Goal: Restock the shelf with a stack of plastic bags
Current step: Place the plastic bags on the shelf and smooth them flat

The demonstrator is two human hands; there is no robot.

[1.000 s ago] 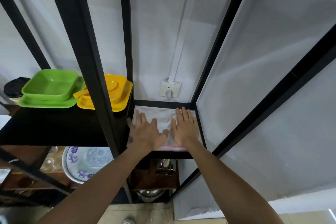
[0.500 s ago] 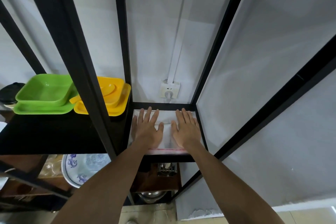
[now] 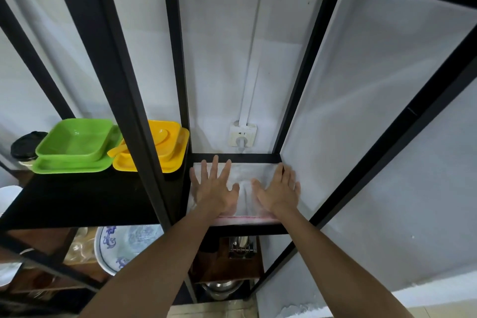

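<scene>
I see my left hand (image 3: 215,190) with its fingers straight and spread wide, pressing flat on the left part of the stack of clear plastic bags (image 3: 242,188); the fingertips reach close to the rear bar of the frame. My right hand (image 3: 280,192) lies flat too, fingers straight and held closer together, thumb out to the side, palm down on the right part of the stack and close to the right post. Neither hand curls round anything; both simply press down. Between the two thumbs a wrinkled strip of the bags shows.

The stack lies flat in the narrow right-hand bay of the black metal shelf frame (image 3: 178,59), filling that level from side to side, with its pinkish edge along the front. Behind it, on the white wall, sits a white wall socket (image 3: 242,134) with a plug in it.

In the bay to the left, on a black board, stand a green square plastic dish set (image 3: 74,144) and, just beside it, a yellow square plastic dish set (image 3: 165,147) with a yellow spoon. Below that board I make out a blue-and-white patterned plate (image 3: 124,245).
</scene>
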